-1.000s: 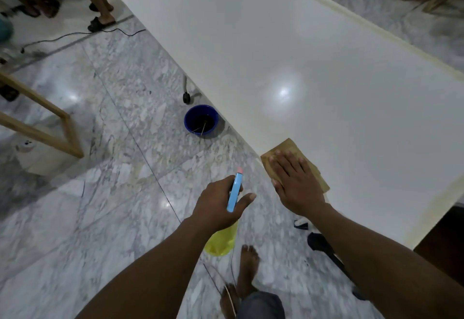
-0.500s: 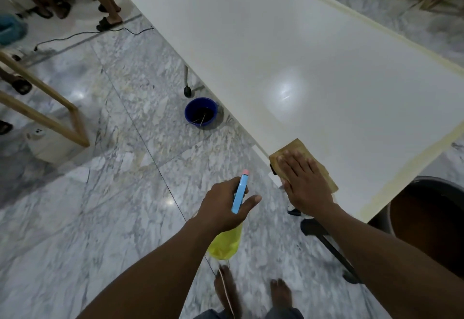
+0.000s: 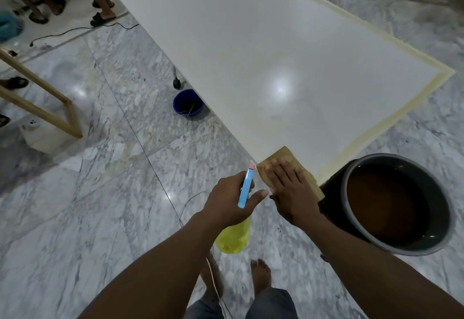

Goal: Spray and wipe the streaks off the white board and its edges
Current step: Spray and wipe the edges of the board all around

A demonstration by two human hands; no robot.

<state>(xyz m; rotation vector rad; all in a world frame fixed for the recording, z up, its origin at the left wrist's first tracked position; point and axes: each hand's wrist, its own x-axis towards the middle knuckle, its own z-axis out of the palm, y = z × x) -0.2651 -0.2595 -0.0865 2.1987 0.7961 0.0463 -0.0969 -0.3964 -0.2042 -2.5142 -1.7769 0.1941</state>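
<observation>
The white board (image 3: 263, 49) lies flat and stretches away from me, with a yellowish band along its right and near edges. My right hand (image 3: 291, 190) presses flat on a tan cloth (image 3: 283, 159) at the board's nearest corner. My left hand (image 3: 226, 200) grips a spray bottle (image 3: 244, 190) with a blue head, a pink tip and a yellow body hanging below, just left of that corner. The nozzle points towards the cloth.
A dark bucket (image 3: 442, 220) of brown water stands right of the corner. A small blue bowl (image 3: 188, 102) sits under the board's left edge by a caster wheel (image 3: 176, 83). A wooden frame (image 3: 42, 102) stands at the left. Other people's feet (image 3: 100, 14) and a cable are at the far left.
My right hand has slid the cloth along the board's left edge to the near corner. My view shifted right, so the bucket has come into view. The left hand followed with the bottle.
</observation>
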